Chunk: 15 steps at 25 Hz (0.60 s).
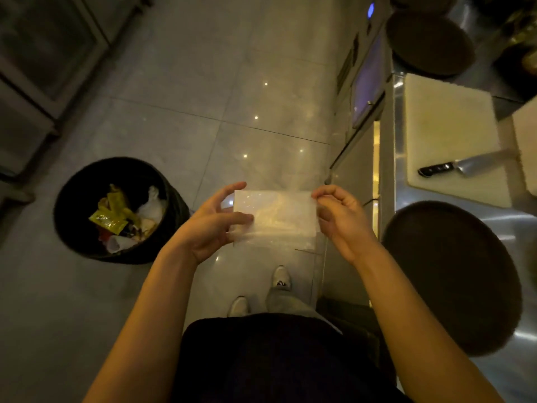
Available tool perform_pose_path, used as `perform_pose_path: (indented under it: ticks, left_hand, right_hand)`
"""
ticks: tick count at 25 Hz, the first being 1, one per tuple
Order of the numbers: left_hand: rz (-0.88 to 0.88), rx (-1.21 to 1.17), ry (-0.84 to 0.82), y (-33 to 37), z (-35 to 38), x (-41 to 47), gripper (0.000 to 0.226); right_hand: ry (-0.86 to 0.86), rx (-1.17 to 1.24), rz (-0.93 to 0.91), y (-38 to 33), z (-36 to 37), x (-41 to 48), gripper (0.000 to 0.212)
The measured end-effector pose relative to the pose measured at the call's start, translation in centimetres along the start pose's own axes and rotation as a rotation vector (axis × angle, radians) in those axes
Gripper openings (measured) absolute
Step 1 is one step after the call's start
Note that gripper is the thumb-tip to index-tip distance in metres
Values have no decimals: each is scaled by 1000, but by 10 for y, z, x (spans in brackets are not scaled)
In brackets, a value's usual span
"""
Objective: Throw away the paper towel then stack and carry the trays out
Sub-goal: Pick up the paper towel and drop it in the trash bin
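Pinching the thin, limp paper towel (274, 218) by its side edges, your left hand (209, 225) and right hand (343, 216) should crumple it before tossing toward the bin (116, 210) at nine o'clock.

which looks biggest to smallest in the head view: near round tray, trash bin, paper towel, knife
1. near round tray, though closeness to the camera inflates it
2. trash bin
3. paper towel
4. knife

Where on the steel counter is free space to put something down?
Bare steel counter shows right of the near round tray, below the cutting board. Further up it is crowded: the knife lies on the board, then another tray.
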<state>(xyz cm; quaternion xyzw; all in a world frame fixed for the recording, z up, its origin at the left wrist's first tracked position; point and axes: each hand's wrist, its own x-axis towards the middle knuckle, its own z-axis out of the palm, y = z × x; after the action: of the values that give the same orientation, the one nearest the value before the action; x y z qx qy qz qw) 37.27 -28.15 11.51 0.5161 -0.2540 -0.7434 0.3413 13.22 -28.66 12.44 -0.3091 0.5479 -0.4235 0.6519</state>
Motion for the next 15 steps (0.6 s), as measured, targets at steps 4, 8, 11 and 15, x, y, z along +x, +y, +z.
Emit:
perform_pose_path:
  ticks: [4, 8, 11, 15]
  left_hand:
    - [110, 29, 168, 6, 4, 3, 66]
    - [201, -18, 390, -1, 15, -1, 45]
    - [206, -86, 531, -19, 18, -9, 40]
    - [102, -208, 523, -37, 11, -26, 28]
  right_hand:
    - [-240, -105, 134, -14, 1, 38, 40]
    - [-446, -355, 199, -19, 10, 64, 48]
    - [-512, -412, 163, -17, 22, 77, 39]
    - [-516, -438, 119, -12, 46, 90, 41]
